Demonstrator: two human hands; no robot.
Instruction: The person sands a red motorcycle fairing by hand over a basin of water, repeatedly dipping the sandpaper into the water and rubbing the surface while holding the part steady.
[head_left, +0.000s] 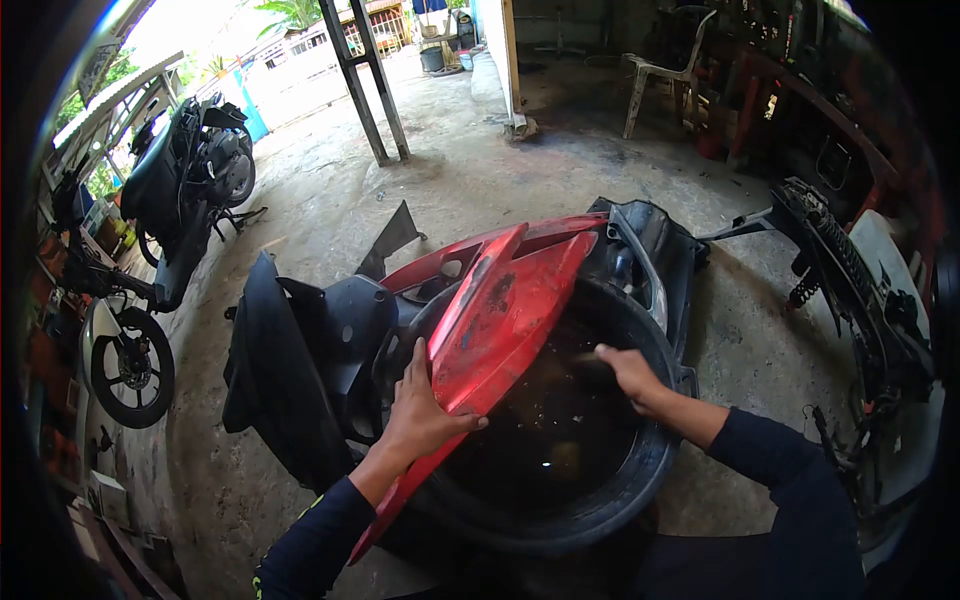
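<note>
A long red motorcycle fairing panel point(510, 320), smudged with dark grime, slants across a black round basin point(655, 470) of dark water. My left hand point(425, 412) grips the panel by its near half, thumb over the upper face and fingers along its left edge. Above the water on the right, my right hand point(636, 380) is closed, its fingertips toward the panel. A thin brownish blur shows at those fingertips; I cannot tell what it is. Small bits float on the water.
Black plastic body parts point(290, 360) lie left of the basin, with another red panel point(440, 262) behind it. A partly stripped motorcycle point(185, 180) stands at left. On the right is a frame with a spring shock point(805, 285). A plastic chair point(665, 70) and a post point(365, 80) stand farther back.
</note>
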